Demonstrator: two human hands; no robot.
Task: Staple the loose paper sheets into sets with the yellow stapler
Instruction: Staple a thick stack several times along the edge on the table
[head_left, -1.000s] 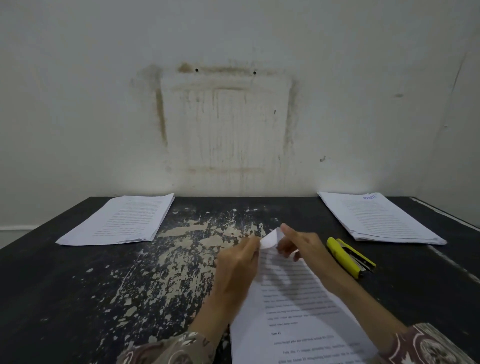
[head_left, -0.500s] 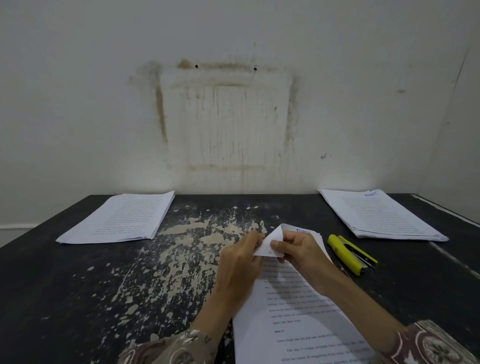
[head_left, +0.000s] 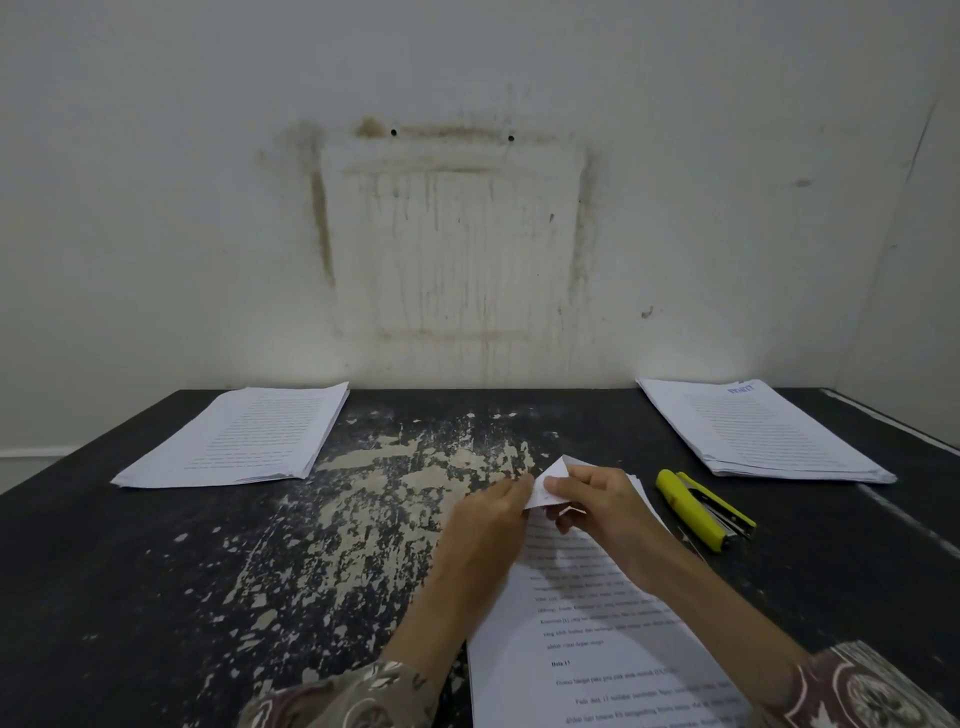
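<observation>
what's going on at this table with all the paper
A person is working on a set of printed sheets lying on the black table. Both hands, left hand and right hand, pinch its folded-over top corner. The yellow stapler lies untouched to the right of the hands. One paper stack sits at the far left, another paper stack at the far right.

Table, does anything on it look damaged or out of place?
The table top's black paint has flaked off in a pale patch mid-table. The top-left corner of the sheets is folded over, pinched by both hands.
</observation>
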